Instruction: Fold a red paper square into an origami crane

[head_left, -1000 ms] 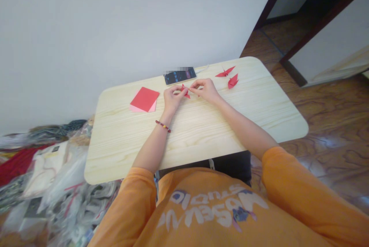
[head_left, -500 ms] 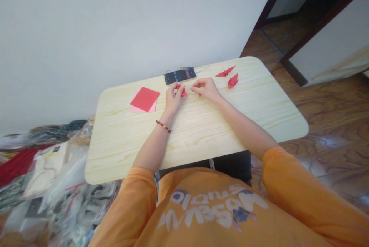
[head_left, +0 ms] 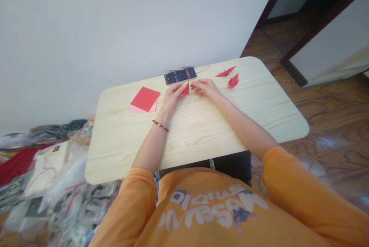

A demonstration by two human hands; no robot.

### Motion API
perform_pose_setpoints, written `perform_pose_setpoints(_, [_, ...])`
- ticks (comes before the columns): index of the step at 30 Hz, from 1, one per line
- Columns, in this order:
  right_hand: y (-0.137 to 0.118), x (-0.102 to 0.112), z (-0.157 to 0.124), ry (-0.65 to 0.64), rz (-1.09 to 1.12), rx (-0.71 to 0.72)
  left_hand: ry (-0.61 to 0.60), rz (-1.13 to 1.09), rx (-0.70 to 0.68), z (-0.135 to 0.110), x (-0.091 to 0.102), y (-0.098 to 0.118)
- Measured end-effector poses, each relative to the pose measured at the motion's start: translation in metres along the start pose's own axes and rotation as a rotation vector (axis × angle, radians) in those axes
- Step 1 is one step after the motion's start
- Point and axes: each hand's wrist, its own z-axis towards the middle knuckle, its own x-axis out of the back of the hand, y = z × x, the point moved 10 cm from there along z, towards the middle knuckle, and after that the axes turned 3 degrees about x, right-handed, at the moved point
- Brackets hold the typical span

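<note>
My left hand (head_left: 171, 96) is closed, pinching a small red folded-paper crane (head_left: 185, 90) between thumb and fingers. Part of the paper is hidden behind those fingers, while a pointed flap stands up on its right side. Just to the right is my right hand (head_left: 206, 88), its fingers bent and slightly apart, with nothing visible in them. A narrow gap separates its fingertips from the paper. Two more red paper cranes lie at the right rear of the table: one with spread wings (head_left: 226, 72) and one more compact (head_left: 233, 81).
A phone (head_left: 180, 75) with a white cable lies behind my hands at the table's wall edge. Red square paper (head_left: 145, 99) rests on pink paper (head_left: 135, 109) to the left. Bagged clothes (head_left: 57, 177) are heaped beside the pale wooden table (head_left: 201, 131).
My left hand has turned, so more of the red paper shows and its point now faces up. My right hand's fingers have loosened and spread a little beside it.
</note>
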Motion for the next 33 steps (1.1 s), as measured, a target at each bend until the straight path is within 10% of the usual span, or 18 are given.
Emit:
perform_pose_setpoints(8, [0.01,-0.012,-0.003,-0.106,0.091,-0.094,-0.082,0.119,-0.048,0.001,-0.005,0.002])
perform_pose_setpoints(18, [-0.006,0.016,0.001,0.153,0.074,0.085,0.075,0.11,-0.012,0.0,0.008,-0.001])
perform_pose_setpoints(33, [-0.001,0.005,0.001,0.042,0.091,0.02,0.137,0.015,0.025,0.002,0.014,-0.009])
